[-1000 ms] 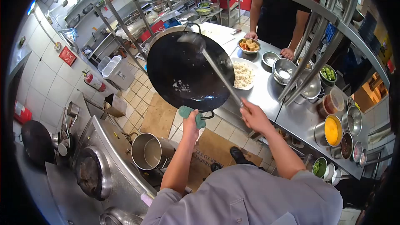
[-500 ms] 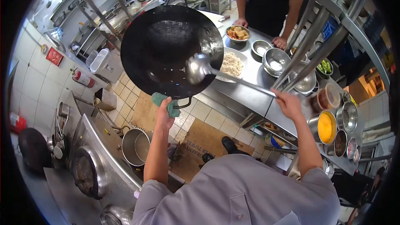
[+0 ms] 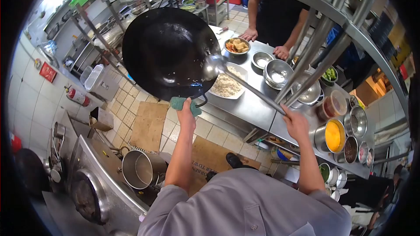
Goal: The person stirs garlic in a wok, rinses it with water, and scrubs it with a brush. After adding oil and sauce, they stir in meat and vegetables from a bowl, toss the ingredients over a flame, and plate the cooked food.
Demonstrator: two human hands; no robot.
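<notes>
My left hand (image 3: 186,114) grips the near loop handle of a large black wok (image 3: 159,61) through a folded green cloth (image 3: 193,108). The wok is lifted off any burner and tilted, its inside facing me, with small pale bits stuck low inside. My right hand (image 3: 294,121) is closed around the long handle of a metal ladle (image 3: 214,66). The ladle's bowl is at the wok's right rim, overlapping the edge of a white plate (image 3: 242,72). Pale, rice-like food (image 3: 228,85) is heaped on that plate, partly hidden by the wok.
Opposite stands a person whose hands (image 3: 281,53) rest on the steel counter (image 3: 258,111). Along it are a bowl of fried pieces (image 3: 237,46), stacked metal bowls (image 3: 278,73) and a pot of yellow liquid (image 3: 334,136). Shelf posts (image 3: 321,52) rise at right; a stove burner (image 3: 87,196) lies left.
The ladle's bowl has moved right, from over the wok's inside to its rim beside the plate. The wok has shifted slightly toward the counter. The whole view has moved a little.
</notes>
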